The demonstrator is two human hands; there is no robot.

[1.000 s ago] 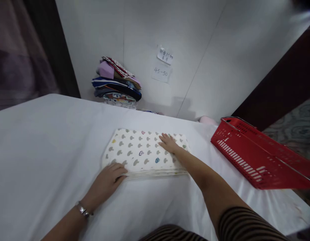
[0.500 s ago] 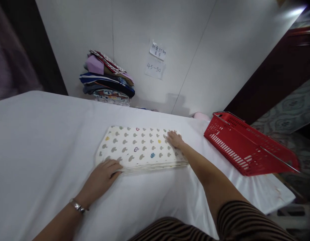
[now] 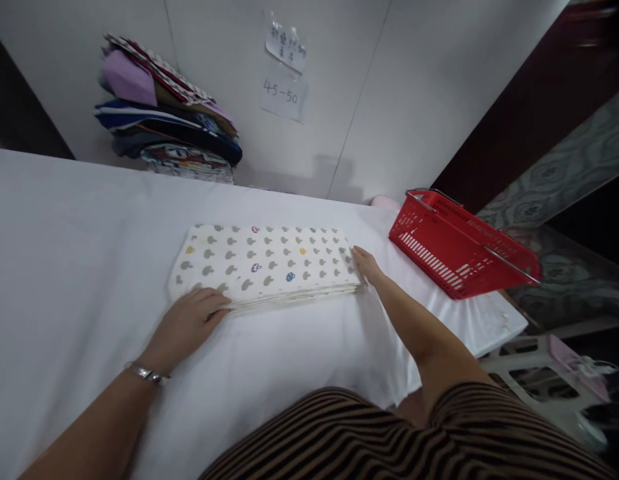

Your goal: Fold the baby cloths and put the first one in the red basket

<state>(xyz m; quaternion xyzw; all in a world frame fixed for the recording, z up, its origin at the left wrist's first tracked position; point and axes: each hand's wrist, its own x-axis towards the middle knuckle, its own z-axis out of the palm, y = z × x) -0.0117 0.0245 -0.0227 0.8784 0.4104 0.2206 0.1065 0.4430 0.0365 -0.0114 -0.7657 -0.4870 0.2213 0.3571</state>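
Note:
A white cloth with grey mushroom prints and a few coloured ones [image 3: 277, 261] lies folded flat in several layers on the table. My left hand [image 3: 192, 323] rests on its near left corner, fingers laid out on the fabric and thumb apart along the front edge. At the opposite end, my right hand [image 3: 365, 263] touches the cloth's right edge with its fingers stretched out. Part of the left fingers' undersides is hidden.
White fabric covers the table [image 3: 79, 267]. A red plastic basket [image 3: 439, 250] with metal handles stands at the right, near the table's edge. Folded clothes [image 3: 169, 113] are piled by the back wall at left. Handwritten paper signs [image 3: 284, 67] hang on the wall.
My right hand has slid from the top of the cloth to its right edge. The left hand keeps its place on the near left corner. The camera view has shifted.

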